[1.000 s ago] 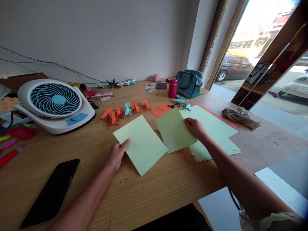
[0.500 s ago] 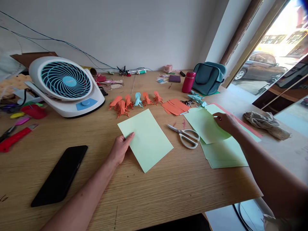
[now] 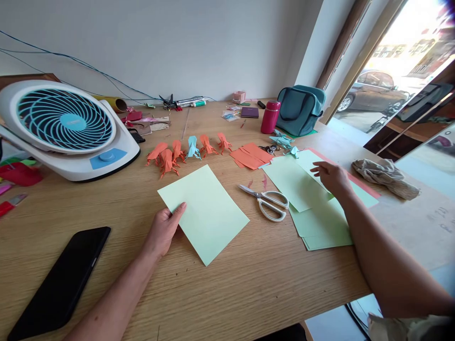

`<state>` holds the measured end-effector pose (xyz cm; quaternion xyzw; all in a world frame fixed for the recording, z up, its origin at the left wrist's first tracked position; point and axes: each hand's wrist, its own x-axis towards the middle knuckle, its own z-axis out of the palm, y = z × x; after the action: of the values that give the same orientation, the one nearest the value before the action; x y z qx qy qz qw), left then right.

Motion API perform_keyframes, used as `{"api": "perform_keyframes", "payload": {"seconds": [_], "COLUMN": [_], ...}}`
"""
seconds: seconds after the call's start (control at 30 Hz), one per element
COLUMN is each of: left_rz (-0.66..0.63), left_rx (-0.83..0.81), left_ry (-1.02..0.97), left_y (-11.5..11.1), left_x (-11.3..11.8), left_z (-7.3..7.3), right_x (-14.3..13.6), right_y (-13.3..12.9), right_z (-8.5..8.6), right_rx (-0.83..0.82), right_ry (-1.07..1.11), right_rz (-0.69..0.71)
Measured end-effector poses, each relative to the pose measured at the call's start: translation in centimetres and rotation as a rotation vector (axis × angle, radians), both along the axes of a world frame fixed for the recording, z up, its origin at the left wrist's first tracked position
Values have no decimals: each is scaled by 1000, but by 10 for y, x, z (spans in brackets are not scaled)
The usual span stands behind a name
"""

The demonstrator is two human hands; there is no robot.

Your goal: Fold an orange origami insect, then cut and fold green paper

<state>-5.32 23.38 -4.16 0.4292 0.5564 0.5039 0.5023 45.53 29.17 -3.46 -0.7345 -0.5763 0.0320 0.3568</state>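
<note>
My left hand (image 3: 165,229) grips a pale green sheet of paper (image 3: 206,213) by its left edge, thumb on top and the other fingers underneath. The sheet is tilted just above the wooden table. My right hand (image 3: 333,179) is over several overlapping green sheets (image 3: 323,225) at the right, its fingers apart with nothing seen between them. White-handled scissors (image 3: 268,201) lie between the held sheet and those green sheets, blades toward the upper left. Beyond the held sheet stand several folded orange paper figures (image 3: 167,162) and a light blue one (image 3: 192,148).
A fan (image 3: 73,125) stands at the left, with a black phone (image 3: 62,282) in front. Orange paper pieces (image 3: 251,155), a pink bottle (image 3: 270,117) and a teal bag (image 3: 301,111) are toward the back. A crumpled cloth (image 3: 386,177) lies at the right.
My right hand has let go of the upper green sheet, which now lies flatter on the others. The view has turned slightly right. My left hand keeps hold of its sheet.
</note>
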Motion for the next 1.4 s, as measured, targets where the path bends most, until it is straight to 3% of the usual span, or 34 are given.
{"api": "perform_keyframes", "payload": {"seconds": [0.23, 0.4, 0.5, 0.63, 0.73, 0.9, 1.07, 1.13, 1.2, 1.3, 1.4], "left_rz": [29, 66, 56, 15, -6, 12, -1, 4, 28, 63, 102], "left_rx": [10, 1, 11, 5, 7, 27, 51, 50, 35, 10, -20], "left_ry": [65, 101, 112, 116, 110, 91, 16, -17, -67, -177, -316], "left_y": [2, -1, -1, 0, 1, 1, 1, 1, 0, -3, -5], "left_x": [-5, -4, -5, -8, -9, -8, -6, -5, -3, 1, 6], "left_z": [-5, -1, -1, -4, -6, -8, -10, -9, -6, 3, 12], "right_x": [-6, -44, -52, -44, -42, -41, -38, -47, -67, -115, -166], "right_y": [-15, -18, -24, -39, -47, -44, -46, -51, -57, -67, -75], "right_z": [19, 31, 36, 20, -3, -25, -13, -2, 8, 15, 12], "right_rx": [289, 312, 281, 165, -186, -261, -199, -108, 84, 235, 189], "right_ry": [121, 131, 112, -44, -302, -352, -365, -359, -301, -286, -436], "right_rz": [-137, 26, 86, 173, 251, 251, 242, 214, 179, 439, 740]}}
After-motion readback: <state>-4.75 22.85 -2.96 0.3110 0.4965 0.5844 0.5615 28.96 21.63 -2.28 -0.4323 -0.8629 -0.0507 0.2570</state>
